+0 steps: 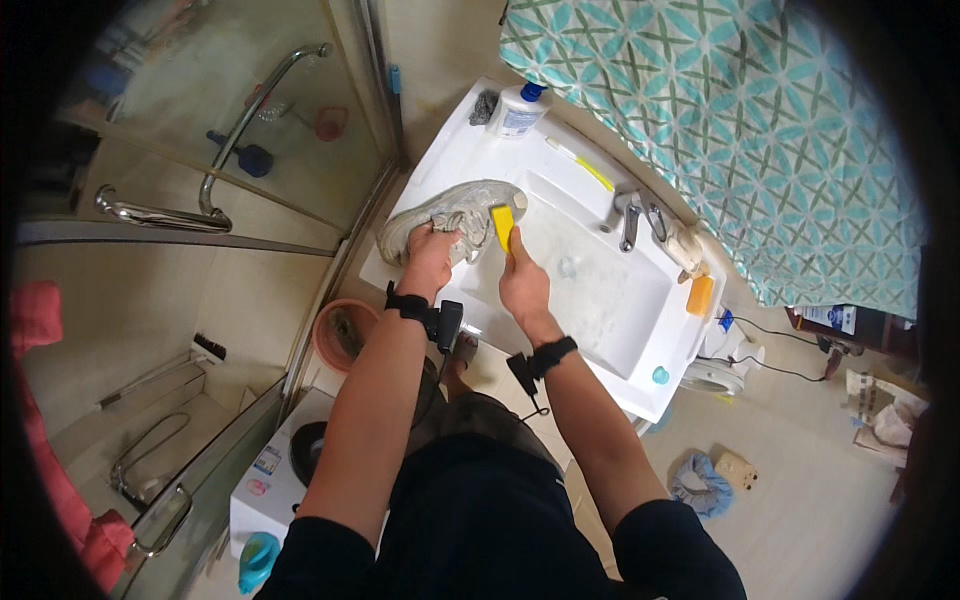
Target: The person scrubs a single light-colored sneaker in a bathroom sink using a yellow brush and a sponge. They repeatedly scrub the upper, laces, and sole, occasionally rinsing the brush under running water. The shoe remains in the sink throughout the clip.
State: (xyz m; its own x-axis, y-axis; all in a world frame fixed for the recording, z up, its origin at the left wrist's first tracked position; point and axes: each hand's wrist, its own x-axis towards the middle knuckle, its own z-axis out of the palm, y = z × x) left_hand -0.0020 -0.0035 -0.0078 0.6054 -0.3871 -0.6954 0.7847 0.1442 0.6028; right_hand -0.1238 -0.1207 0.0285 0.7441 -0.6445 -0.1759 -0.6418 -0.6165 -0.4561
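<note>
A grey lace-up shoe lies tilted on the left rim of the white washbasin, its toe toward the bowl. My left hand is closed on the shoe around its laces and opening. In my right hand is a small yellow brush, held against the front of the shoe. Its underside is hidden. Cloudy water seems to cover the bottom of the bowl below the chrome faucet.
Along the back rim stand a white pump bottle, a yellow toothbrush and an orange soap bar. A patterned curtain hangs behind. Left are a glass shower door and a pink bucket.
</note>
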